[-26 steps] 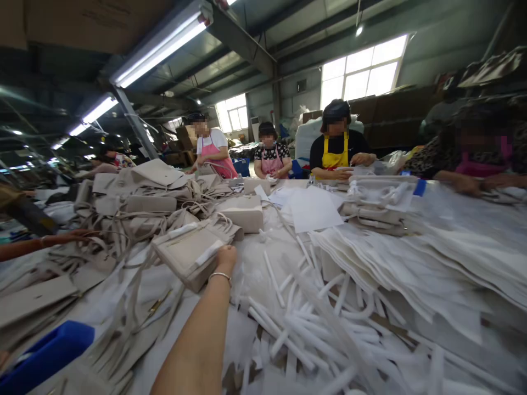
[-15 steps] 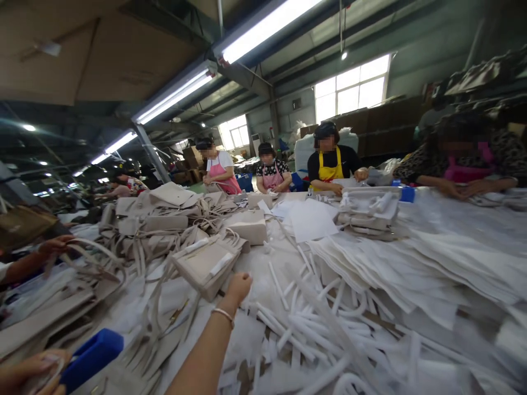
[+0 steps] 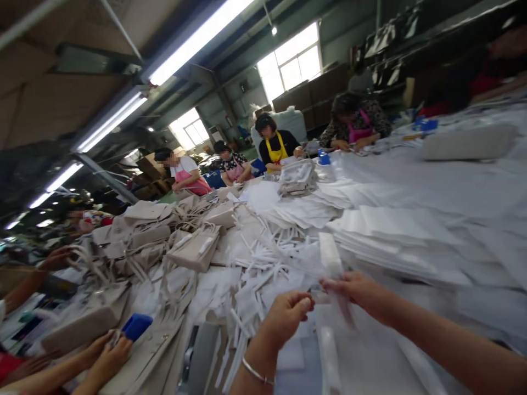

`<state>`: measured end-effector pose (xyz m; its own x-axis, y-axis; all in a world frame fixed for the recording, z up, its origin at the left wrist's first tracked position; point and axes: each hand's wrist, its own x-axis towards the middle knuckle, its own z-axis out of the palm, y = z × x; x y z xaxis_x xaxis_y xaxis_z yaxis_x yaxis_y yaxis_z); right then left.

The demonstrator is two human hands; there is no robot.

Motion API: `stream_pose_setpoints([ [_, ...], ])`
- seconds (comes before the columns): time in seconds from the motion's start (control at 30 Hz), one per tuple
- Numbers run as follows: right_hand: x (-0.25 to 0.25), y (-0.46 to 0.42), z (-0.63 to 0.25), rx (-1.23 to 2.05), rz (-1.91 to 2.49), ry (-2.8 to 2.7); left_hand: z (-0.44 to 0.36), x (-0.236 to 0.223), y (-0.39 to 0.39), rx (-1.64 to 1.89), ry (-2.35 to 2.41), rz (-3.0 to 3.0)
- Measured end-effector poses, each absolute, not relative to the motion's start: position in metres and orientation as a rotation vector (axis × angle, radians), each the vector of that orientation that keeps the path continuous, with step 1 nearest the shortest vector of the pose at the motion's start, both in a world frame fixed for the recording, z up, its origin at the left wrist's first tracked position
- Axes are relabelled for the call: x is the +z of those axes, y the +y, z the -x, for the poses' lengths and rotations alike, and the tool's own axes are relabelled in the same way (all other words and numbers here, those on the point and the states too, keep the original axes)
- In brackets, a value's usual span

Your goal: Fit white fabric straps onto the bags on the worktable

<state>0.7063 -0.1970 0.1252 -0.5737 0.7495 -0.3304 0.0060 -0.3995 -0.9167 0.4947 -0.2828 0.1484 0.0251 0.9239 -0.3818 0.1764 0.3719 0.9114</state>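
Observation:
My left hand (image 3: 286, 317), with a bracelet at the wrist, is closed with thumb and fingers together. What it pinches, if anything, is too small to make out. Right beside it, my right hand (image 3: 356, 291) grips a whitish strip (image 3: 330, 255) that stands up above the fingers, with a blurred translucent part hanging below. Under both hands lies pale sheet material (image 3: 298, 351). White foam tubes and strips (image 3: 263, 269) are strewn past my left hand. Farther off, a beige handbag (image 3: 195, 247) lies on the table.
Beige handbags (image 3: 144, 219) pile up at the left, and stacked white sheets (image 3: 382, 230) spread to the right. At lower left a co-worker's hands (image 3: 109, 351) hold a blue object (image 3: 137, 327) over a bag. Several co-workers sit across the table.
The view has swung to the right. My left hand has moved from beside the beige handbag back towards me, and my right hand has come into view holding the strip.

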Motion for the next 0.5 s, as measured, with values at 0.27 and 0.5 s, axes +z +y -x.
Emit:
stream_pose_setpoints([
  [0.27,0.177,-0.231,-0.735,2.149,0.727,-1.233,-0.587,0.201,-0.316,0.878,1.445,-1.176],
  [0.5,0.188,-0.255,-0.763,2.101,0.628,-1.296,-0.609,0.191,-0.326,1.041,1.280,-1.025],
])
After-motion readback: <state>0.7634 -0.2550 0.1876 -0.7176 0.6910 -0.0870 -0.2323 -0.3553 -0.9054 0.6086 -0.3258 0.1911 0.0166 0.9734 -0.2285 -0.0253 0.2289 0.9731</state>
